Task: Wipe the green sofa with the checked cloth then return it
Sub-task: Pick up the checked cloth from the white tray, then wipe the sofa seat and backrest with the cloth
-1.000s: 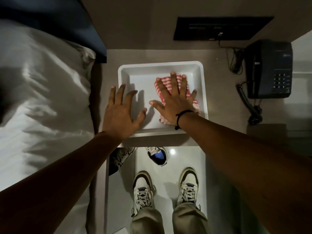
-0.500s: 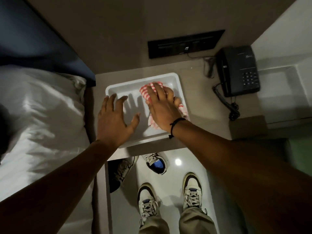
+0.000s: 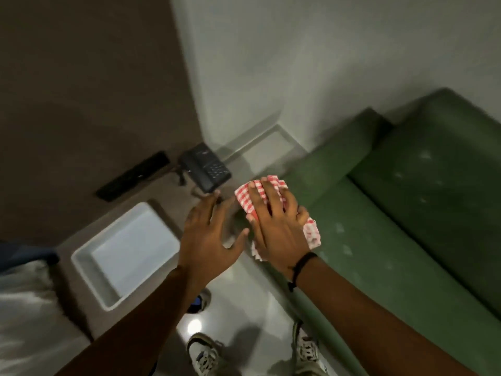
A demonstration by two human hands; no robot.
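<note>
The right hand (image 3: 276,226) lies palm down with fingers spread and slightly curled over the red-and-white checked cloth (image 3: 245,195), gripping it bunched beneath the palm at the near end of the green upholstered sofa (image 3: 379,213); whether the cloth touches the cushion cannot be told. The left hand (image 3: 210,237) is wide open and holds nothing, hovering just left of the cloth with its thumb close to the right hand.

Half a second ago both hands were over the shallow white plastic tray (image 3: 127,251) on the brown table (image 3: 168,191), the right one pressing the cloth inside it. Now the tray sits empty and the cloth is out by the sofa, past the dark desk telephone (image 3: 206,169).

Both forearms reach forward side by side, the right wrist wearing a black band (image 3: 302,267).
</note>
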